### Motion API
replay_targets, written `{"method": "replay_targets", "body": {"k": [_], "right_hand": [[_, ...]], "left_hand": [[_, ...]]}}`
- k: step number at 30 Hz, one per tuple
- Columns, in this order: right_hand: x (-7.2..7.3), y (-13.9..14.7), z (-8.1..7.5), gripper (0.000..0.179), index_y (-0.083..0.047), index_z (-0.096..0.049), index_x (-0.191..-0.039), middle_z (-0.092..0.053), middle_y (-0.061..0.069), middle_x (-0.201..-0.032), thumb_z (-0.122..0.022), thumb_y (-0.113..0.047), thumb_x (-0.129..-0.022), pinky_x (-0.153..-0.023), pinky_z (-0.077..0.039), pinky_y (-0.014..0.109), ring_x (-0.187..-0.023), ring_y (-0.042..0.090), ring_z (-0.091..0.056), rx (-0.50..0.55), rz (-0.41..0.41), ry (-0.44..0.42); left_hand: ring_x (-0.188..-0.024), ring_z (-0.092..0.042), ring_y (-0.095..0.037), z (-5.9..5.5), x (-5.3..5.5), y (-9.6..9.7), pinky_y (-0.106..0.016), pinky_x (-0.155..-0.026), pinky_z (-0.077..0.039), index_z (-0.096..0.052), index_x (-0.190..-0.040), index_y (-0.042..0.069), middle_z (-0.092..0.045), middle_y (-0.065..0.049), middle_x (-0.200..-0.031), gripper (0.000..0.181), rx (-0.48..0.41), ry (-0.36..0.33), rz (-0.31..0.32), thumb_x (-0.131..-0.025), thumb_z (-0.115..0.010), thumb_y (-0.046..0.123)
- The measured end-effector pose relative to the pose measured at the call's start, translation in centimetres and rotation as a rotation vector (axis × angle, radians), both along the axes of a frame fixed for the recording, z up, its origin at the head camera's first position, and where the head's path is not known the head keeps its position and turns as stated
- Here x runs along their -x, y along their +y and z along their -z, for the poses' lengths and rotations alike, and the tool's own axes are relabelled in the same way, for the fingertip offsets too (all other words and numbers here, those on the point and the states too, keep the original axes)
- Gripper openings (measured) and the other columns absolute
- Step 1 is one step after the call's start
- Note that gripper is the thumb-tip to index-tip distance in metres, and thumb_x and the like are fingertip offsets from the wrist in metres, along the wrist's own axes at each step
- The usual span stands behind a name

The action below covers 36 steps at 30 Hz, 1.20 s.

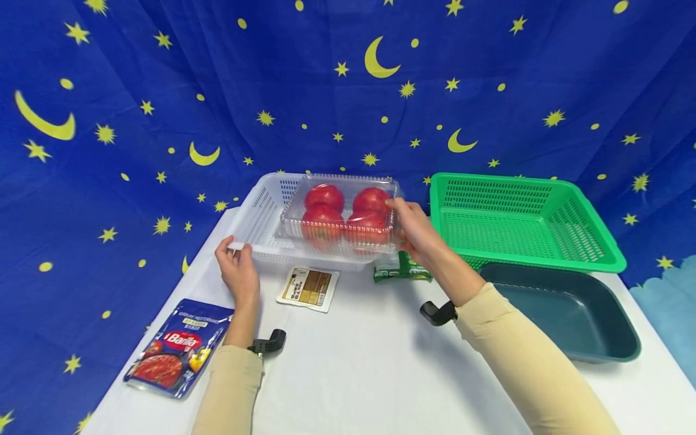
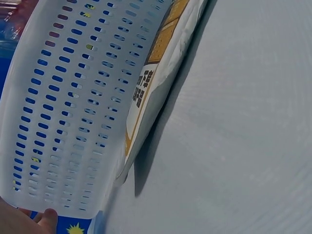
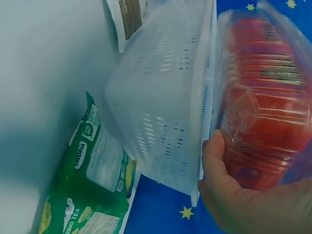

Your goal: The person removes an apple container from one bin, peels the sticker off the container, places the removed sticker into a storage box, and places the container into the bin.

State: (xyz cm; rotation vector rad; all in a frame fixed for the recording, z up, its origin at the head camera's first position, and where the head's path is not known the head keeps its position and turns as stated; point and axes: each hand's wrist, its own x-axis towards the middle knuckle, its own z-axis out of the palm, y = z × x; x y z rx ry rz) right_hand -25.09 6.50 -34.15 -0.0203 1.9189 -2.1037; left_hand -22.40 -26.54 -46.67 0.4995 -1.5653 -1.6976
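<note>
My right hand (image 1: 418, 232) grips the right side of a clear plastic clamshell box (image 1: 292, 228) with several red tomatoes (image 1: 323, 214) inside. This box is over the white slotted basket (image 1: 258, 211) and covers much of its inside in the head view. At the basket's front left corner, my left hand (image 1: 239, 272) holds the rim, fingers over the edge. In the right wrist view, the right thumb (image 3: 214, 151) lies against the box, close beside the basket's rim (image 3: 197, 122). The left wrist view shows the basket's slotted side (image 2: 73, 97) and only part of the left hand (image 2: 29, 222).
A flat white-and-brown packet (image 1: 310, 289) and a green packet (image 1: 402, 269) lie in front of the white basket. A blue Barilla sauce pouch (image 1: 176, 347) is at the left. On the right stand a green basket (image 1: 544, 261) and a dark teal tub (image 1: 633, 341), near my right forearm.
</note>
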Motion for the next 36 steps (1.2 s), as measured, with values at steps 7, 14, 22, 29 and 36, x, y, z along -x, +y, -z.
{"method": "replay_targets", "body": {"k": [7,14,22,29,36], "right_hand": [[0.7,-1.2,-0.1,0.035,-0.008,-0.054,-0.116,-0.056,0.014,-0.112,-0.044,-0.035,-0.097,-0.07,-0.055,0.04,-0.085,0.028,-0.064,0.049,-0.022,-0.027],[1.0,-2.3,-0.1,0.038,-0.003,-0.055,-0.117,-0.057,0.01,-0.096,-0.048,-0.034,-0.096,-0.061,-0.054,0.031,-0.069,0.019,-0.061,0.017,0.002,0.005],[1.2,-3.1,-0.1,0.064,-0.009,-0.024,-0.138,-0.041,0.016,-0.127,-0.057,-0.038,-0.09,-0.072,-0.056,0.041,-0.095,0.031,-0.063,-0.052,0.096,-0.015],[1.3,-3.9,0.0,0.06,-0.011,-0.028,-0.134,-0.043,0.013,-0.121,-0.057,-0.04,-0.09,-0.066,-0.052,0.033,-0.085,0.024,-0.058,-0.102,0.123,-0.011],[1.6,-5.4,0.6,0.046,-0.008,-0.03,-0.122,-0.046,0.007,-0.089,-0.055,-0.031,-0.091,-0.042,-0.033,0.022,-0.05,0.011,-0.038,-0.087,0.161,-0.003]], "left_hand": [[-0.119,-0.053,-0.023,0.1,0.0,0.0,-0.03,-0.099,-0.041,-0.049,-0.127,0.008,-0.056,-0.014,-0.131,0.04,-0.002,0.006,0.007,-0.088,-0.06,0.006],[-0.119,-0.053,-0.024,0.1,-0.3,0.0,-0.029,-0.099,-0.041,-0.05,-0.127,0.01,-0.055,-0.015,-0.132,0.041,0.012,-0.014,-0.002,-0.088,-0.061,0.006],[-0.121,-0.051,-0.025,0.1,-0.2,-0.1,-0.029,-0.1,-0.041,-0.05,-0.128,0.009,-0.054,-0.014,-0.134,0.042,0.015,-0.009,0.006,-0.088,-0.061,0.006],[-0.122,-0.05,-0.029,-1.6,-1.0,0.5,-0.032,-0.101,-0.041,-0.048,-0.13,0.004,-0.052,-0.021,-0.134,0.043,0.02,-0.032,0.007,-0.089,-0.059,0.004],[-0.119,-0.053,-0.023,-0.2,-0.3,0.2,-0.03,-0.098,-0.043,-0.05,-0.127,0.011,-0.056,-0.014,-0.131,0.04,0.031,-0.018,-0.007,-0.088,-0.061,0.007]]}}
